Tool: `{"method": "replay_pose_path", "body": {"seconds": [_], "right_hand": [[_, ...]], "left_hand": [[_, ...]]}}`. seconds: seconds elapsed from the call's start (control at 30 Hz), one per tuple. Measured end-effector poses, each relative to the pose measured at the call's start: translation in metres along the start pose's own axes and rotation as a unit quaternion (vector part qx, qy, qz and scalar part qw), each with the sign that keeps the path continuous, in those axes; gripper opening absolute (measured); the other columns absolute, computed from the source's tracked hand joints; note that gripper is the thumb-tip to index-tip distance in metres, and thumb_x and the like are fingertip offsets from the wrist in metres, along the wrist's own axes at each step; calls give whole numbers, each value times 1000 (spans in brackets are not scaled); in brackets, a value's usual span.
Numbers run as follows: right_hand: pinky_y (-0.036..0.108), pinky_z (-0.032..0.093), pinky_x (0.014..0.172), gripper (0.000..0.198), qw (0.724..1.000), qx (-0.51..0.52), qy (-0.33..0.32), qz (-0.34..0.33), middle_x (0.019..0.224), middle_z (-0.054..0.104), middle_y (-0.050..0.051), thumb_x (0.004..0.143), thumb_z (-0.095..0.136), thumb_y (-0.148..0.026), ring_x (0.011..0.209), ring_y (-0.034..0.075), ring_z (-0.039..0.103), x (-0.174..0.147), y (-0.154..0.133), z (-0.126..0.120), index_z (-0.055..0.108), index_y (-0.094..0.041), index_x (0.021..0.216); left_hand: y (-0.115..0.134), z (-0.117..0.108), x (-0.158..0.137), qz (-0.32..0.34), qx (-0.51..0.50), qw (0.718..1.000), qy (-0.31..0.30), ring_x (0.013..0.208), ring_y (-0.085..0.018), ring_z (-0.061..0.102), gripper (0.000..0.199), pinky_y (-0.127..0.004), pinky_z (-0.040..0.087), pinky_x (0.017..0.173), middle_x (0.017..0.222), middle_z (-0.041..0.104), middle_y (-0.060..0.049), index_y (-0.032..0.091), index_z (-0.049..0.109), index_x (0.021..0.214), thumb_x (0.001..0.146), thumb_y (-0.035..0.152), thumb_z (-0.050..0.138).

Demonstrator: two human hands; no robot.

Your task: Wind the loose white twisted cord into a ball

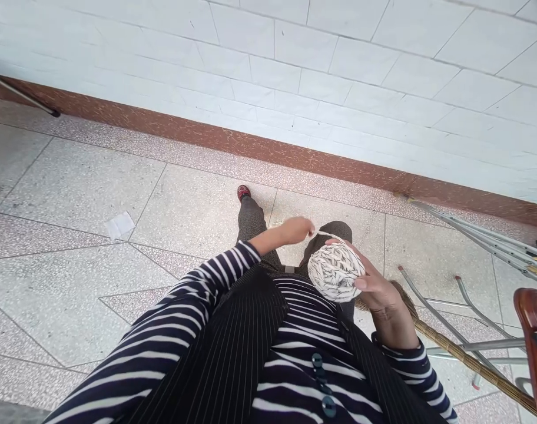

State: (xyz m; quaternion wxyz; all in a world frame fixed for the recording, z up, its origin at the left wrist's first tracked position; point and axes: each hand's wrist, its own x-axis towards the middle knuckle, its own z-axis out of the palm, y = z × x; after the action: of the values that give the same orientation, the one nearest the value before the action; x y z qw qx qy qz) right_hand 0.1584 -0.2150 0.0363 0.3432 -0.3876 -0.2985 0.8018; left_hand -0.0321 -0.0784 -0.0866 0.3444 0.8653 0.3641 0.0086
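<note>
A big ball of white cord (334,272), wound in criss-crossing layers, sits in front of my waist. My right hand (381,291) grips it from the right side, thumb on the near face and fingers behind, partly hidden by the ball. From its top a loose strand (329,234) runs left to my left hand (297,229). The fingers of that hand are closed in a pinch on the strand, just beyond the ball's upper left edge. Below the hands are my dark trousers (253,221), a striped shirt and a dark pinstriped vest.
A white tiled wall (268,70) with a red-brown skirting stands ahead. Metal crutches (467,229), a metal-tube frame (454,303) and a broom (463,353) are at the right, near a brown wooden piece (533,341). White paper (119,225) lies on the floor at left.
</note>
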Motion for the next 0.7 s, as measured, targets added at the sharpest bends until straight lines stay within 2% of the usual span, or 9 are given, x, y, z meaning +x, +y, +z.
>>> {"method": "replay_pose_path", "body": {"seconds": [0.07,0.13,0.23,0.3,0.37,0.43,0.53,0.6,0.7], "right_hand": [[46,48,111,88,1000,0,8,4,135,65,8,60,92,-43,129,34,61,2,5,-2,58,-27,139],[46,47,113,87,1000,4,-3,16,135,66,8,60,92,-41,130,33,60,9,11,-2,58,-27,140],[47,46,114,91,999,13,-40,34,135,66,8,61,91,-41,131,32,59,22,18,0,55,-28,144],[47,45,114,93,998,13,-52,35,135,66,8,61,91,-41,132,32,58,28,18,2,54,-28,145],[47,45,114,91,998,13,-53,33,136,66,8,62,91,-41,133,32,58,31,16,4,55,-28,144],[46,45,114,87,998,14,-48,30,137,65,8,61,91,-39,133,32,58,30,13,3,58,-28,141],[45,46,113,84,999,20,-34,29,138,65,7,61,91,-38,131,32,59,27,11,-2,60,-28,138],[46,47,112,83,999,25,-18,31,136,66,7,61,91,-39,129,32,61,25,13,-4,60,-28,138],[47,47,112,83,999,34,-6,33,134,67,8,60,90,-40,128,32,62,25,18,-1,61,-27,137]], "left_hand": [[-7,19,-26,1,-38,997,-70,88,-19,71,35,-25,49,77,94,80,-7,16,80,92,83,1,50],[-14,25,-51,-1,-75,993,-96,80,-17,69,32,-22,45,71,88,79,-5,16,79,94,85,5,50],[-23,17,-79,-17,-95,993,-65,76,-16,66,28,-21,42,68,90,78,-4,17,77,109,91,18,56],[-27,11,-88,-32,-85,995,-36,78,-17,67,35,-21,42,68,95,78,-4,19,73,123,94,32,61],[-30,6,-91,-43,-68,996,-25,79,-18,69,38,-21,42,69,93,79,-5,20,73,125,98,42,59],[-34,3,-89,-48,-55,997,-14,81,-19,71,38,-22,44,72,91,79,-7,18,75,120,103,42,50],[-41,-5,-78,-49,-62,996,32,102,-23,73,37,-25,49,86,115,79,-10,19,73,127,104,34,48],[-42,-12,-68,-44,-96,992,72,114,-24,71,36,-29,49,96,128,75,-11,18,71,130,103,30,51],[-30,-15,-55,-25,-214,972,92,112,-23,71,31,-29,51,96,122,76,-11,15,74,122,99,29,57]]}}
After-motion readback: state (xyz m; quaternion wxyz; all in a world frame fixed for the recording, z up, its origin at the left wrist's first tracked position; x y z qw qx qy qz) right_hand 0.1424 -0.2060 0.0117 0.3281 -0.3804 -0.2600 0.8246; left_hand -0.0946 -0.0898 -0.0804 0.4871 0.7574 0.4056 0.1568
